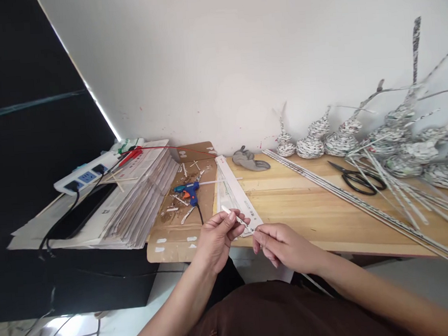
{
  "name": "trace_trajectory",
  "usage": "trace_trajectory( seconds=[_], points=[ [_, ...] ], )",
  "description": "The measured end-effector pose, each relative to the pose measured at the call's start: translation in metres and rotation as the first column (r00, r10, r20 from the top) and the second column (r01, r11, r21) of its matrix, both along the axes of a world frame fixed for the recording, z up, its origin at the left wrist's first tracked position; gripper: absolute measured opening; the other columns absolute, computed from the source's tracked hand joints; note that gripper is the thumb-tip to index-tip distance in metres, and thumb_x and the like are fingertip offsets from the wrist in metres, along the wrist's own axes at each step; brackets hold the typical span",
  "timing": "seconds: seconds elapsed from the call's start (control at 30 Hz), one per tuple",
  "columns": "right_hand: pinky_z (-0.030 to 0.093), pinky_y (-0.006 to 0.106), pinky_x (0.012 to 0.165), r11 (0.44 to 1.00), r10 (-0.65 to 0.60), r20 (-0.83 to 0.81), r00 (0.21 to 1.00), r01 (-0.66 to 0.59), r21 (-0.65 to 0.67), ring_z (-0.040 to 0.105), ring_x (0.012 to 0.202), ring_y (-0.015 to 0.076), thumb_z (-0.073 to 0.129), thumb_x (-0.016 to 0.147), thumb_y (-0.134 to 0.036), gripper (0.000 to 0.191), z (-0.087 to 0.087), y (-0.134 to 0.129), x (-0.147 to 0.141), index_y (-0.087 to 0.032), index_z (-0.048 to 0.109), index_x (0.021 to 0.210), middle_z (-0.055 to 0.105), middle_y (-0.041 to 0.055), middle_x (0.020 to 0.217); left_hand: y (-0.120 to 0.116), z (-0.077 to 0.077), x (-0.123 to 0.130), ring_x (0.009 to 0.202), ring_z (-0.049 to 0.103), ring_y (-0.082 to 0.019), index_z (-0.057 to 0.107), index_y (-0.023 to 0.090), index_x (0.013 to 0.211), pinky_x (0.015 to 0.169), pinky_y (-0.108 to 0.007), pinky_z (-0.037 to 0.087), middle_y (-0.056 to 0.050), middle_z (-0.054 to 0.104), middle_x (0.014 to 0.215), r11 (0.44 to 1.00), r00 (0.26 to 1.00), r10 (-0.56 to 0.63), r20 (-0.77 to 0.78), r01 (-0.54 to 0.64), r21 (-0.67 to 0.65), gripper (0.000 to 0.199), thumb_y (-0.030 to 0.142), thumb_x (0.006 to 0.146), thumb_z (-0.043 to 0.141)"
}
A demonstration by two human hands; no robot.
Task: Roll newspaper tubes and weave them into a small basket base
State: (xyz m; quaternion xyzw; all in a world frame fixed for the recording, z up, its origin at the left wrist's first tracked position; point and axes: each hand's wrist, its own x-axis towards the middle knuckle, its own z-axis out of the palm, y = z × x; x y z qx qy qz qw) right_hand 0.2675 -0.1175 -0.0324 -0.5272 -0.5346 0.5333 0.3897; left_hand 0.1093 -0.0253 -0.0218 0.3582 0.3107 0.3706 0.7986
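Note:
A thin rolled paper stick (pixel 227 210) with black print slants between my hands, just over the table's front edge. My left hand (pixel 220 236) pinches it between thumb and fingers, its white end sticking up past the thumb. The lower end runs into my right hand (pixel 277 242), whose fingers are closed round it. Behind my hands lie white printed paper strips (pixel 239 192). A blue glue gun (pixel 189 193) rests on the brown cardboard (pixel 170 228), left of them.
Stacked newspapers (pixel 134 205) and a power strip (pixel 88 172) stand left. A grey glove (pixel 249 161), long paper rods (pixel 325 189), black scissors (pixel 357 179) and woven paper gourds (pixel 310 145) lie behind and right. The wooden table (pixel 299 209) ends near my hands.

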Motion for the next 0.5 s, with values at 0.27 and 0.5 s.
trace_trajectory(
  seconds=[0.27,0.5],
  points=[
    [0.036,0.023,0.052,0.994,-0.104,-0.004,0.995,0.104,0.031,0.046,0.050,0.0099,0.049,0.089,-0.056,0.040,-0.006,0.000,0.011,-0.017,0.055,0.078,0.047,-0.0049,0.056,0.002,-0.006,0.012,0.083,0.070,-0.016,0.069,0.010,0.073,0.068,-0.018,0.057,-0.006,0.068,0.085,1.000,1.000,0.012,0.020,-0.012,0.013,0.019,0.024,0.067,0.081],
    [0.034,0.023,0.046,0.982,0.040,-0.312,0.949,-0.095,-0.162,0.039,0.038,0.0090,0.040,0.093,-0.055,0.043,-0.012,-0.001,0.023,-0.018,0.054,0.076,0.036,-0.0085,0.044,0.002,-0.006,0.024,0.079,0.068,-0.013,0.071,0.010,0.080,0.066,-0.015,0.056,-0.006,0.069,0.083,0.999,0.999,-0.046,-0.014,0.046,0.024,0.018,0.025,0.072,0.077]
  ],
)
